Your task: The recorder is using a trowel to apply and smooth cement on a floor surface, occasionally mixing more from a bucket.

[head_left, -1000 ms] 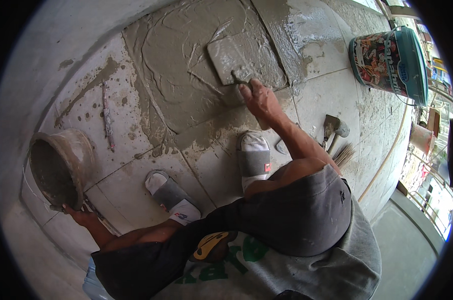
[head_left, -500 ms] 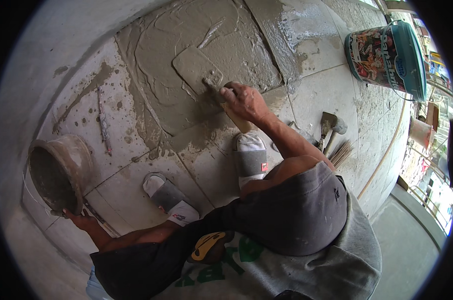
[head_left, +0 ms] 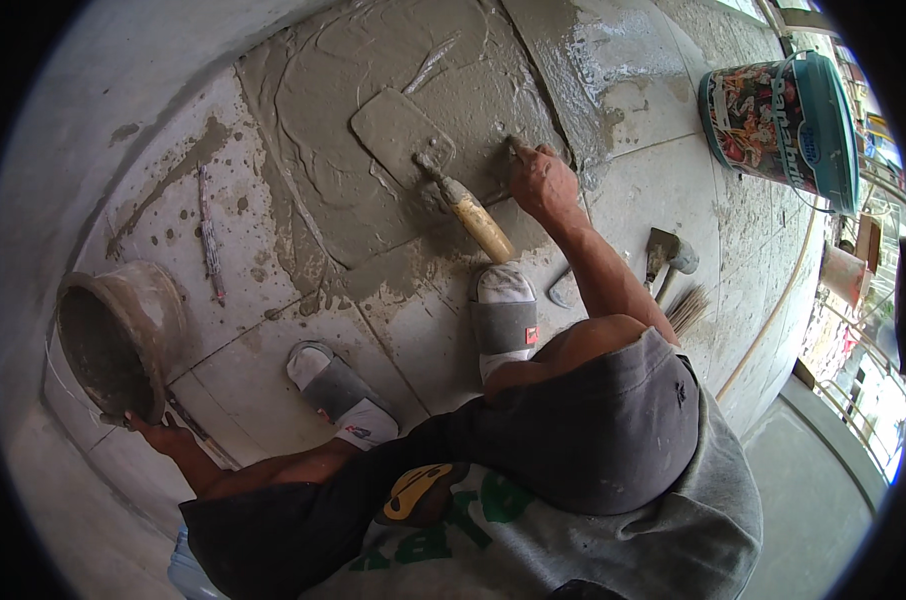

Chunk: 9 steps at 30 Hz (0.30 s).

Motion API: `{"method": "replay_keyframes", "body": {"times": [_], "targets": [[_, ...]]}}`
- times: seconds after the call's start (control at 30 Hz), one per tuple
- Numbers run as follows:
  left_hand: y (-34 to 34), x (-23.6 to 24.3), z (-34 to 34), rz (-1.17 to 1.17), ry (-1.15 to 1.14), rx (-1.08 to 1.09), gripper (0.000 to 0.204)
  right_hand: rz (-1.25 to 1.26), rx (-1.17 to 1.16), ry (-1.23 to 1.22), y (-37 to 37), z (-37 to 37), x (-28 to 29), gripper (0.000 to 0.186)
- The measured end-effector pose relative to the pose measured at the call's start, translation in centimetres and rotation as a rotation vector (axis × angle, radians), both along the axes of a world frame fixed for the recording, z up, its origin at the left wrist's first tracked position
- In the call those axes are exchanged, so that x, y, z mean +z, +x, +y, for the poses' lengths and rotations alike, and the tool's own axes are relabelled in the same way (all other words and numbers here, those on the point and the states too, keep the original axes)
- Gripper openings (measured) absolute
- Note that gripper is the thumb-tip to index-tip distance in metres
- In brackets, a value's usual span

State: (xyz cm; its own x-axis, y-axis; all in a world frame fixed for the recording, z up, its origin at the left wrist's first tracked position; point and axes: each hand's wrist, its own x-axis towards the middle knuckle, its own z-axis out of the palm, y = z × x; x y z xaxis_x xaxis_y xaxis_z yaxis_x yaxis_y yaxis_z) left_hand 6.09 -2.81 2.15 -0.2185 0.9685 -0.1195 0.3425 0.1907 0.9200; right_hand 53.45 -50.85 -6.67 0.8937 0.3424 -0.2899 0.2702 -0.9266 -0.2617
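— Grey wet mortar [head_left: 393, 190] covers the far part of the tiled floor [head_left: 273, 350], doesn't it?

— Yes, and a trowel [head_left: 418, 150] lies flat on it, blade smeared, its yellow handle pointing back toward the person's feet.

— Is either hand on the trowel?

— No. The right hand [head_left: 541, 182] is just beside the handle, fingers curled down into the mortar, gripping nothing I can make out.

— And the left hand [head_left: 158, 432]?

— At the floor's left edge, closed on the rim of a mortar-caked bucket [head_left: 123, 335] tipped on its side.

— Anything else?

— A hammer [head_left: 668, 250] near the right forearm and a teal printed pail [head_left: 783, 115] at the far right corner.
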Motion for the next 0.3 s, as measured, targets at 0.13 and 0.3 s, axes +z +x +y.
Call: {"method": "replay_keyframes", "body": {"times": [0.13, 0.3], "targets": [[0.2, 0.0, -0.5, 0.011, 0.02, -0.009, 0.073, 0.004, 0.035, -0.015, -0.4, 0.2, 0.3, 0.041], [1.9, 0.9, -1.3, -0.008, -0.001, 0.06, 0.072, 0.046, 0.09, -0.093, -0.5, 0.3, 0.8, 0.043]]}}
